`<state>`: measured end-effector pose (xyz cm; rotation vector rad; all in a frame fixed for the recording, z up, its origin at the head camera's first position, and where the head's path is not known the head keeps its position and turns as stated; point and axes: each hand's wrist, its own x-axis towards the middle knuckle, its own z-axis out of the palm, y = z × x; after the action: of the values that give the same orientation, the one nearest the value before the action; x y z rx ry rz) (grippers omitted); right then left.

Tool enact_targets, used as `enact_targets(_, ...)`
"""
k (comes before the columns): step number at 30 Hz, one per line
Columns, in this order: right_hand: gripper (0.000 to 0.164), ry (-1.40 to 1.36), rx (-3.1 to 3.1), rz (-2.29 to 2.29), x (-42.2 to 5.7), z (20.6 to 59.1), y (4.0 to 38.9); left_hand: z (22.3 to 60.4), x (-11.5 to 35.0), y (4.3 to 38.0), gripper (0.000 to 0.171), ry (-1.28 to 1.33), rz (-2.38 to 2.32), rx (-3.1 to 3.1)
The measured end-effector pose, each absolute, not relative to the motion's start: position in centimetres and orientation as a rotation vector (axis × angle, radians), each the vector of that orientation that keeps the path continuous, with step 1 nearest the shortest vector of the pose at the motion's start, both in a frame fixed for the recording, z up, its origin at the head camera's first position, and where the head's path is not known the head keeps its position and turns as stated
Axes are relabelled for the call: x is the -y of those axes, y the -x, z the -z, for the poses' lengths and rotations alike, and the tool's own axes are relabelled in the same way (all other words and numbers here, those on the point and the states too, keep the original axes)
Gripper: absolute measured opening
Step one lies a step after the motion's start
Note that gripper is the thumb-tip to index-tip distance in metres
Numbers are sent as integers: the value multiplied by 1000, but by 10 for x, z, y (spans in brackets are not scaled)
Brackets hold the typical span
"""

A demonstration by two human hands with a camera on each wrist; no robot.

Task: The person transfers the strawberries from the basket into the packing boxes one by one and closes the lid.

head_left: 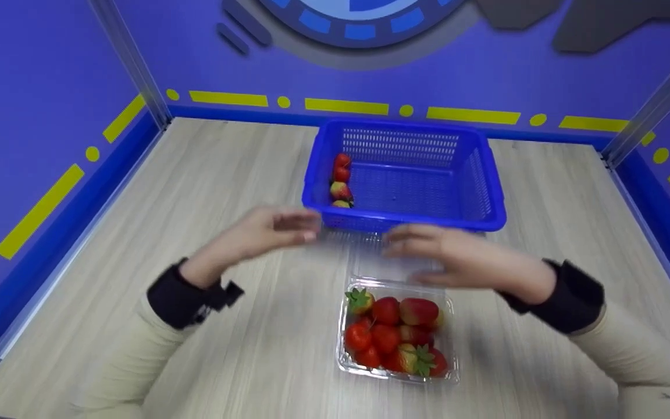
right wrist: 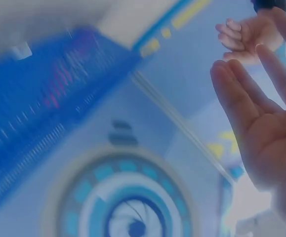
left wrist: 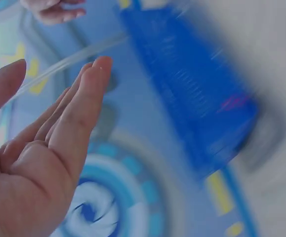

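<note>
At the left of the tabletop, the left hand reaches in with its fingers loosely extended and its thumb apart, holding nothing; a black band rings the wrist above a pale sleeve. Just right of its fingertips stands the blue basket, with a short row of red and yellowish fruit along its left inner side. In front of the basket, nearer the person, the clear box sits filled with strawberries, two showing green leafy tops. Its clear lid lies folded back toward the basket, partly blurred. At the right, the right hand, also open-fingered and grasping nothing, is above the lid's right side; whether it touches the lid, I cannot tell.
</note>
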<state>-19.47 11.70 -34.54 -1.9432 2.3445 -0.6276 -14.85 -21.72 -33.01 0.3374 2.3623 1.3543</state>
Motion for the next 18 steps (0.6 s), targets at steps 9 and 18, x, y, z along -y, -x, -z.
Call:
enact_targets(9, 42, 1755, -2540, 793, -89, 268, 273, 249, 218, 223, 46, -266, -1345, -2704)
enact_targets(18, 44, 1256, -2637, 717, -44, 271, 359, 264, 215, 305, 50, -13, -1180, -2694)
